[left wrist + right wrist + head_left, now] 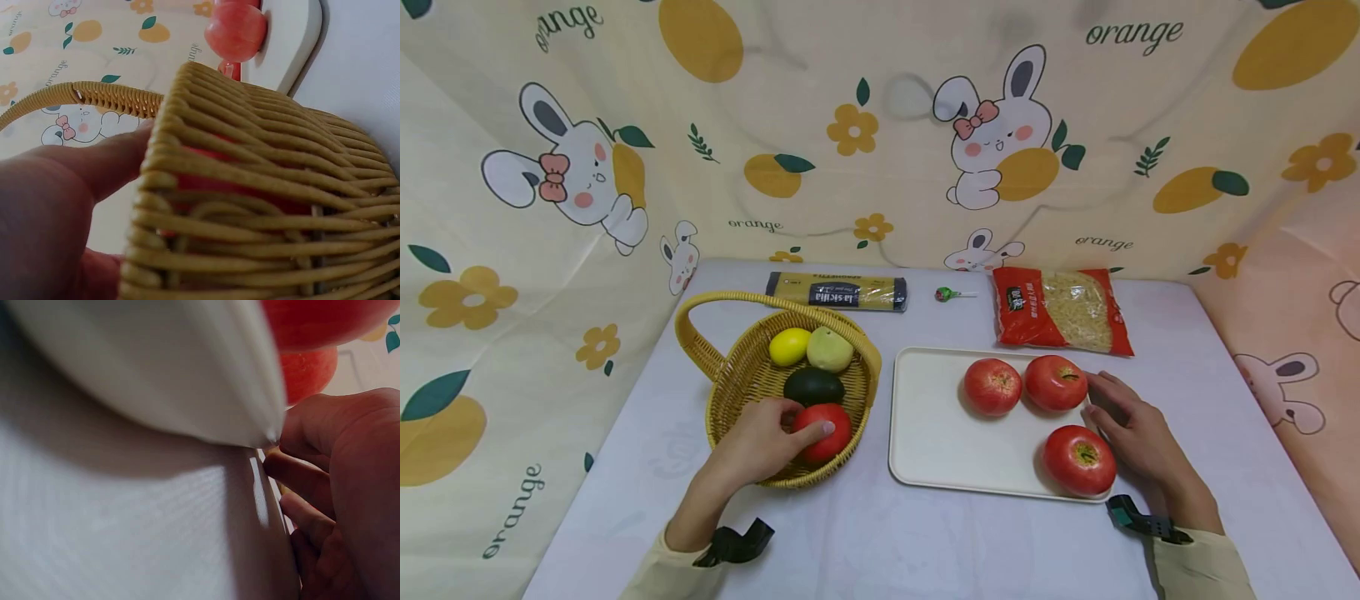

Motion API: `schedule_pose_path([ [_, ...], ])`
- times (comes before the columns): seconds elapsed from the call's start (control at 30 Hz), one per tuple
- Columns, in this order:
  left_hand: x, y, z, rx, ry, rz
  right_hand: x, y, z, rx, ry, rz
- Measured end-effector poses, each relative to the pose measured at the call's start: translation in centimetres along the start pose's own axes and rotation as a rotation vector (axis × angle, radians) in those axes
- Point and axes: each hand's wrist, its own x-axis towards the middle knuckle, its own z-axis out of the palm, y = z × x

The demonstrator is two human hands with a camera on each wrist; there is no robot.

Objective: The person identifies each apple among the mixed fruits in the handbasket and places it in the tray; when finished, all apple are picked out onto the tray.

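My left hand reaches into a wicker basket and holds a smooth, round red fruit between thumb and fingers. Beside that fruit lie a dark green avocado, a yellow lemon and a pale green round fruit. In the left wrist view the basket's wall hides most of the grip. My right hand rests at the right edge of a cream tray, its thumb by the rim. On the tray sit three red apples, the nearest one close to that hand.
Behind the basket lies a pack of spaghetti. A wrapped lollipop is to its right. Farther right, a red and clear bag of dry food lies behind the tray. The basket's handle arches over its far side.
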Motion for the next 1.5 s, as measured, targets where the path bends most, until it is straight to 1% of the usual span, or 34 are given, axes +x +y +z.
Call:
schedule_pose_path([
  [0.27,-0.4,-0.7,0.0,-0.098,0.023,0.036,0.0,0.1,0.0,-0.003,0.004,0.000],
  [0.4,-0.5,-0.9,-0.1,-0.114,0.033,0.066,0.0,0.1,0.0,-0.009,0.007,-0.006],
  [0.5,-0.8,-1.0,-0.4,-0.133,0.030,0.089,0.0,0.0,0.0,-0.006,0.003,-0.006],
  [0.57,-1.1,-1.0,-0.6,-0.168,0.022,0.103,0.0,-0.1,0.0,-0.009,0.003,-0.007],
  [0.67,-1.5,-1.1,-1.1,-0.223,0.032,0.139,-0.1,-0.1,0.0,-0.015,0.006,-0.010],
  [0.87,-2.0,-1.1,-1.7,-0.327,0.069,0.233,-0.1,0.0,-0.1,-0.018,0.012,-0.020],
  [1.1,-2.7,-0.5,-2.2,-0.394,0.089,0.384,-0.1,0.1,-0.1,-0.009,0.005,-0.018],
  [1.23,-3.0,0.0,-2.3,-0.415,0.077,0.464,0.0,0.2,-0.1,-0.003,-0.001,-0.008],
  [1.33,-3.1,0.6,-2.1,-0.429,0.056,0.534,0.0,0.2,0.0,-0.003,0.000,-0.003],
  [1.43,-3.0,1.3,-1.8,-0.442,0.033,0.595,0.1,0.3,0.0,-0.009,0.001,-0.004],
  [1.5,-2.8,1.8,-1.4,-0.449,0.010,0.617,0.1,0.4,0.0,-0.010,0.001,-0.002],
])
